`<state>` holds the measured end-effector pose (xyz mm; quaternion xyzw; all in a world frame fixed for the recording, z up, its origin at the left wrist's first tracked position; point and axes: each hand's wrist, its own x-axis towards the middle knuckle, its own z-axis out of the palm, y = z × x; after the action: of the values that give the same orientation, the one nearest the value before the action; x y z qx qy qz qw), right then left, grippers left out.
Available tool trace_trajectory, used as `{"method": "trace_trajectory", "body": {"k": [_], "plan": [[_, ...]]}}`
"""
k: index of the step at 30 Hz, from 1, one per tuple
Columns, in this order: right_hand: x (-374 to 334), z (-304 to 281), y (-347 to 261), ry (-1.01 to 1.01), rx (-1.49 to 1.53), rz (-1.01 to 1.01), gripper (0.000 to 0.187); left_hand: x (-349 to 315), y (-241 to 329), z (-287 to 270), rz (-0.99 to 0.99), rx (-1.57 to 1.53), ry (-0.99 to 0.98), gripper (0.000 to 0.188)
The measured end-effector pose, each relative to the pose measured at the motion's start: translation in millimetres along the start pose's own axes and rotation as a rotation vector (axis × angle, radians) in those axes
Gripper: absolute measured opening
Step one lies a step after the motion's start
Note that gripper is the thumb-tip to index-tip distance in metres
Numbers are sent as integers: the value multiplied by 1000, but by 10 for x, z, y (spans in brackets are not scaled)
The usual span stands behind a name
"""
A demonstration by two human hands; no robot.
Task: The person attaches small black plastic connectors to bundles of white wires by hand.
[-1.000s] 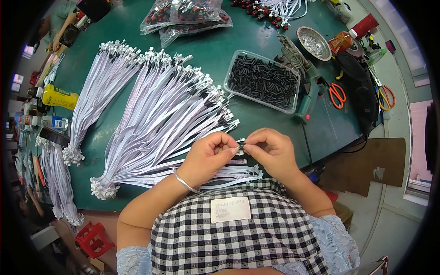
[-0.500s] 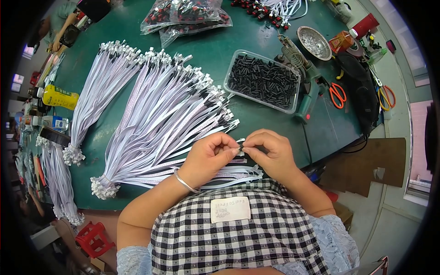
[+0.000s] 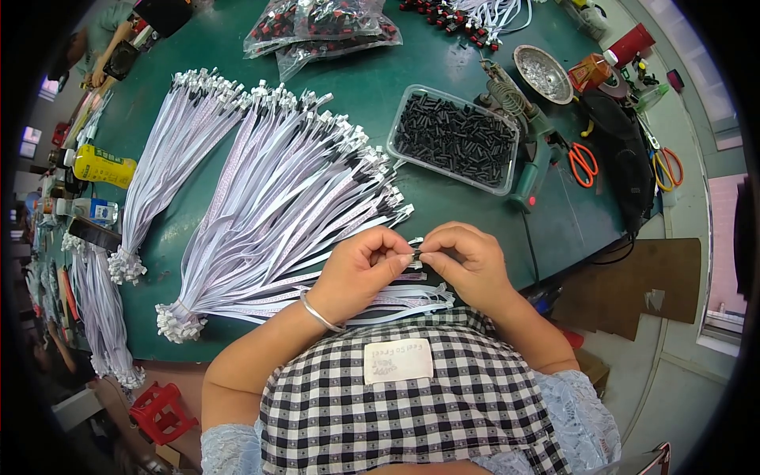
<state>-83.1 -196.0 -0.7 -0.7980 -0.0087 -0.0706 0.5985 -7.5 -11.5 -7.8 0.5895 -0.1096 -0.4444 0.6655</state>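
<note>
My left hand point(image 3: 362, 265) and my right hand point(image 3: 465, 261) meet at the fingertips over the front of the table. Both are closed in a pinch. Between them shows a small black tube point(image 3: 416, 254), mostly covered by the fingers. The left fingers seem to grip the end of a flat white cable, though its end is hidden. A large fan of flat white cables point(image 3: 269, 198) with white connectors lies left of my hands, gathered at a bundled end point(image 3: 180, 323). Some finished-looking ends carry black tubes. Several loose cable ends point(image 3: 419, 297) lie under my hands.
A clear plastic box point(image 3: 393, 150) of short black tubes stands beyond my hands. Right of it lie a green heat tool point(image 3: 532, 176), orange scissors point(image 3: 583, 165) and a metal bowl point(image 3: 543, 74). Another cable bundle point(image 3: 170, 158) is at left; plastic bags point(image 3: 324, 32) lie at the back.
Both hands stay in the same place, pinched together. Only slight shifts of the fingers show.
</note>
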Motion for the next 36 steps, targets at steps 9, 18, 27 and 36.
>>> {"method": "trace_trajectory", "body": {"k": [9,18,27,36], "plan": [[-3,-49,27,-16,74,70,11,-75,67,-46,220,492,-30,23],[14,-101,113,-76,90,-26,12,-139,206,35,34,300,-14,41],[40,-151,44,-157,-66,-80,13,-118,193,44,438,819,15,39],[-26,-31,42,-1,14,-48,11,-125,198,55,446,854,76,41]]}}
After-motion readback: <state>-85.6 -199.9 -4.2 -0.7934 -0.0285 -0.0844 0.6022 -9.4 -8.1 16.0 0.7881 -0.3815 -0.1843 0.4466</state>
